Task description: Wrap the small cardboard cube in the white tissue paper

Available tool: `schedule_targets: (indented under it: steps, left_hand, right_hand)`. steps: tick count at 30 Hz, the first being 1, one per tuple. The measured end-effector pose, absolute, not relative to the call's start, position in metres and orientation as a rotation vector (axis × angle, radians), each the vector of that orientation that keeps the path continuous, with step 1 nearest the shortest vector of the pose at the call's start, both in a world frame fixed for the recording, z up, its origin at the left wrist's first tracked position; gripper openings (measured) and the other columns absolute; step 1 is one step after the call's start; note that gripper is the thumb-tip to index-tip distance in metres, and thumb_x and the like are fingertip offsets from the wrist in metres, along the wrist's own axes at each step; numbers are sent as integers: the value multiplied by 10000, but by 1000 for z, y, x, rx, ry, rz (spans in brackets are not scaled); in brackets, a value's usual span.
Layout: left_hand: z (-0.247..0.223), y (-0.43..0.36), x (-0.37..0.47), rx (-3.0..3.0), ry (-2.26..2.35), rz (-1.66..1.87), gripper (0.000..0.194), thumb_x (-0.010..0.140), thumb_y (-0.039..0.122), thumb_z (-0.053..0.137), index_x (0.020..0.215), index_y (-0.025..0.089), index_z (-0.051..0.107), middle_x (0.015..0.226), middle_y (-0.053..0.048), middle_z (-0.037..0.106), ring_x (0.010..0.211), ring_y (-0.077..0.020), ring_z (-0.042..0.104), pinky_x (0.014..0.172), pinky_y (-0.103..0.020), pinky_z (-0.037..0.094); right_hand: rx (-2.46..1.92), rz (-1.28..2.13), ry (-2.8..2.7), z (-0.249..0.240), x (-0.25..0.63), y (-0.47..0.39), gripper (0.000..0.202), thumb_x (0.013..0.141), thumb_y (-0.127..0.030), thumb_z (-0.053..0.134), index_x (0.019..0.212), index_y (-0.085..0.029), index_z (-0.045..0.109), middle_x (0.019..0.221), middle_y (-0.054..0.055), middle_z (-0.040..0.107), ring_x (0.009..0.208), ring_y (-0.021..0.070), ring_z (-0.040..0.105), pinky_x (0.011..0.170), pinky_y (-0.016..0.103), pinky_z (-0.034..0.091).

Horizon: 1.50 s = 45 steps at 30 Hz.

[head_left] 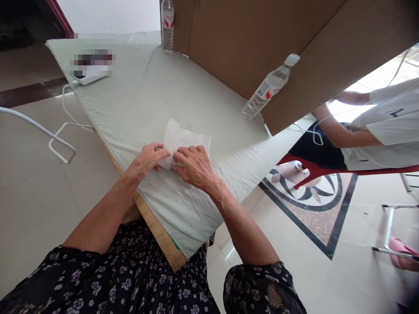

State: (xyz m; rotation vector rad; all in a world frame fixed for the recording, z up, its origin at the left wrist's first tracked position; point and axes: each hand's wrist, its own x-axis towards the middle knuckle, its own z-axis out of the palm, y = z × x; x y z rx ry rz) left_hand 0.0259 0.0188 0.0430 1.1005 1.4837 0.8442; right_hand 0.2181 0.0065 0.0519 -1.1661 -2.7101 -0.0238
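Observation:
A thin white tissue [183, 136] lies on the pale green cloth [137, 100] that covers the table, close to its near corner. My left hand [149, 158] pinches the tissue's left edge between thumb and fingers. Across its near side rests my right hand [194, 165], fingers curled down and pressed onto the tissue. The right fingertips are partly hidden behind the back of the hand, as is the tissue's near edge.
A clear plastic bottle [270, 87] leans by a large brown cardboard panel [229, 43]; another bottle [167, 26] stands farther back. A white device [93, 75] with a cable lies at the far left. At right sits a person in a white shirt [393, 117].

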Motion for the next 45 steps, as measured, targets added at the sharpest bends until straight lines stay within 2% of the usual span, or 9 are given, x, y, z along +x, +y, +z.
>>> schedule_targets:
  steps: [6,12,15,20,24,30,34,41,45]
  left_hand:
    - [43,23,18,1428,1619,626,163,675,345,601,581,228,536,502,41,433,474,-129,403,457,-265,313]
    - [33,25,27,1785,1872,620,228,657,264,639,537,240,447,519,18,475,546,-158,414,536,-294,283]
    - [34,27,27,1722,1838,637,219,664,233,641,569,242,444,548,14,471,602,-183,484,575,-300,338]
    - [43,25,33,1293,1542,802,62,691,231,605,670,216,549,622,14,541,556,-152,526,490,-271,429]
    - [51,23,38,1126,1449,851,63,676,249,631,662,194,603,632,-9,591,564,-148,550,477,-269,466]
    - [56,21,22,1188,1213,718,301,585,224,606,840,193,761,811,-52,759,725,-203,694,716,-347,609]
    - [53,18,13,1377,1158,671,401,608,206,543,923,228,789,926,-17,783,724,-172,718,809,-329,609]
    - [50,7,27,1540,1223,714,423,710,264,570,1076,164,756,942,-43,749,676,-151,653,660,-299,570]
    - [41,3,36,1866,1395,764,357,800,284,587,1092,163,752,910,-51,713,774,-179,643,764,-330,560]
  right_hand:
    - [-1158,-45,-2729,52,219,7,112,995,-277,612,1082,-228,664,1225,60,721,997,246,551,860,418,300]
    - [-1150,-88,-2735,50,217,5,181,958,-223,618,1137,-229,646,1204,79,714,984,255,540,848,419,298]
    - [-1153,-124,-2736,50,216,4,179,961,-196,586,1123,-234,651,1191,78,715,968,250,541,843,417,294]
    - [-1164,-47,-2734,54,215,5,184,953,-199,587,1124,-225,648,1161,90,726,987,261,562,848,416,300]
    - [-1197,133,-2706,61,218,6,350,905,-259,653,1241,-176,597,1202,114,735,1019,276,585,882,411,319]
    - [-1217,296,-2654,65,220,8,325,876,-257,610,1191,-175,608,1146,107,751,998,274,599,916,405,333]
    - [-1238,341,-2616,66,221,7,322,850,-217,575,1166,-176,621,1133,100,752,1004,268,603,935,403,343]
    - [-1237,426,-2540,61,223,7,391,818,-211,577,1206,-175,613,1153,108,752,1020,275,617,955,415,395]
    - [-1225,475,-2475,59,226,6,393,809,-189,573,1200,-184,609,1080,92,757,997,260,656,959,414,434]
